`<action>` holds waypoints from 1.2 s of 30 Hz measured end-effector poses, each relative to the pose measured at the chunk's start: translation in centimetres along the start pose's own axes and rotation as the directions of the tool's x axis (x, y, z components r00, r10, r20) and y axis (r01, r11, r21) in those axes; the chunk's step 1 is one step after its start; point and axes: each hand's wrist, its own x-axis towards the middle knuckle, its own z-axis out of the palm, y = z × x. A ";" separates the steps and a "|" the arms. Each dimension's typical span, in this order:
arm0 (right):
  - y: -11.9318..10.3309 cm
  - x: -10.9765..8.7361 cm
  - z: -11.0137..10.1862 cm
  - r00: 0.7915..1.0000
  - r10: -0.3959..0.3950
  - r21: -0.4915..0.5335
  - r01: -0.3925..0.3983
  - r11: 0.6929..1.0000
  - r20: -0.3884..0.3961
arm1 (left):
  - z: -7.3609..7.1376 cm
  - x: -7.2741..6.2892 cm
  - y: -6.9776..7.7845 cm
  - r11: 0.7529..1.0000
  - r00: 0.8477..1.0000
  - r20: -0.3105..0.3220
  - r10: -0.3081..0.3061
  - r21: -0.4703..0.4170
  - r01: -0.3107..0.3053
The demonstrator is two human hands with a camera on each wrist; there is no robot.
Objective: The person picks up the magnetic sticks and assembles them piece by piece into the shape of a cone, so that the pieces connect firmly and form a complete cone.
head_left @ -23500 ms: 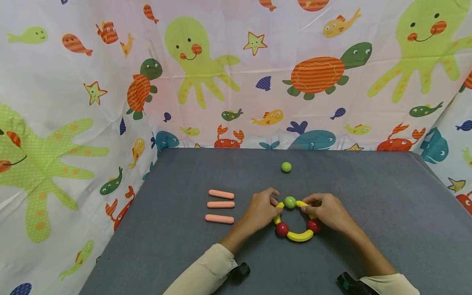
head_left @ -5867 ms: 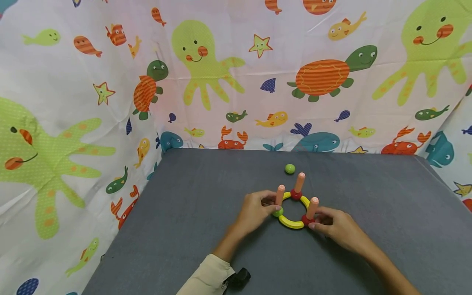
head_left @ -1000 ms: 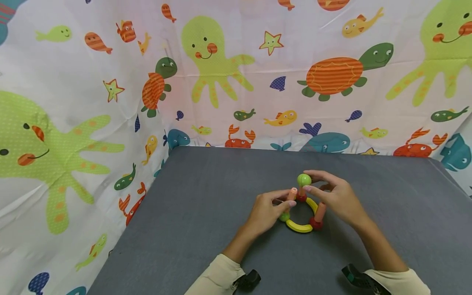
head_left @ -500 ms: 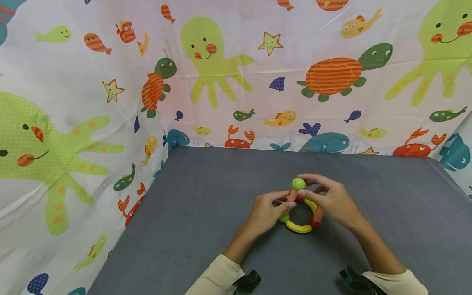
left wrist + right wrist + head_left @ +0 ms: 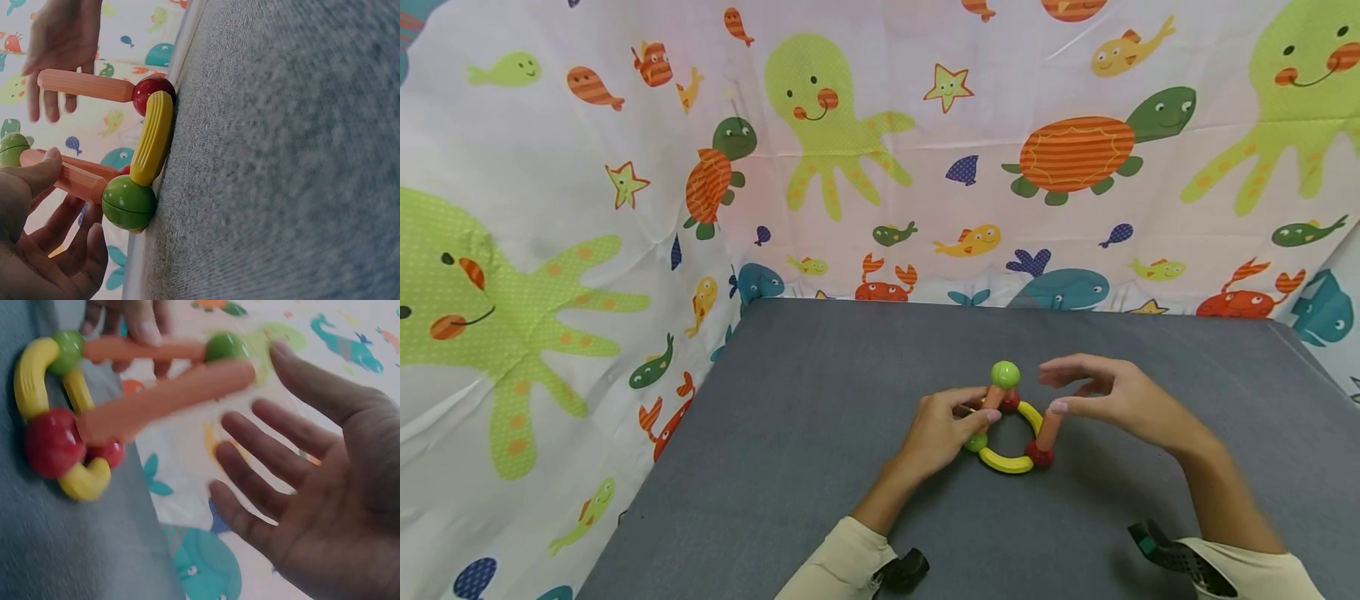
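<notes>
On the grey table stands a ring of yellow curved pieces (image 5: 1007, 462), joined by red balls (image 5: 1040, 454) and a green ball (image 5: 129, 203). Pink ribbed sticks rise from the balls. My left hand (image 5: 936, 433) pinches the left stick (image 5: 81, 181) between thumb and fingers; it leans inward. A second green ball (image 5: 1005, 375) sits at that stick's upper end. The right-hand stick (image 5: 169, 400) tilts up from its red ball, bare at the tip. The back stick is mostly hidden. My right hand (image 5: 1120, 396) hovers to the right, fingers apart, holding nothing.
The grey cloth-covered table (image 5: 820, 367) extends around the ring. A white curtain (image 5: 880, 167) printed with sea animals hangs behind and to the left. Black wrist cameras (image 5: 906, 572) sit at both cuffs.
The right hand has set the green ball on the stick's top, let go and drawn back right. The left hand keeps its pinch. Much earlier, the pink sticks lay flat at left.
</notes>
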 end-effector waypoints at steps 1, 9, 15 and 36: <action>0.3 -0.1 -0.3 0.999 0.016 0.011 -0.016 1.000 0.030 | 0.0 0.0 0.0 1.000 1.000 -0.003 0.001 0.000 -0.001; 2.1 0.3 -0.3 0.970 0.076 0.060 -0.092 0.994 0.232 | -0.4 -0.1 -0.1 1.000 1.000 -0.017 -0.024 -0.001 0.024; 2.6 0.8 0.5 0.948 0.065 0.088 -0.097 0.991 0.311 | -0.5 0.0 0.0 1.000 0.999 -0.025 -0.031 0.001 0.031; 2.6 1.5 2.4 0.997 0.053 -0.035 -0.051 0.998 0.061 | -0.2 -0.1 0.2 0.998 0.999 -0.001 -0.052 0.021 0.052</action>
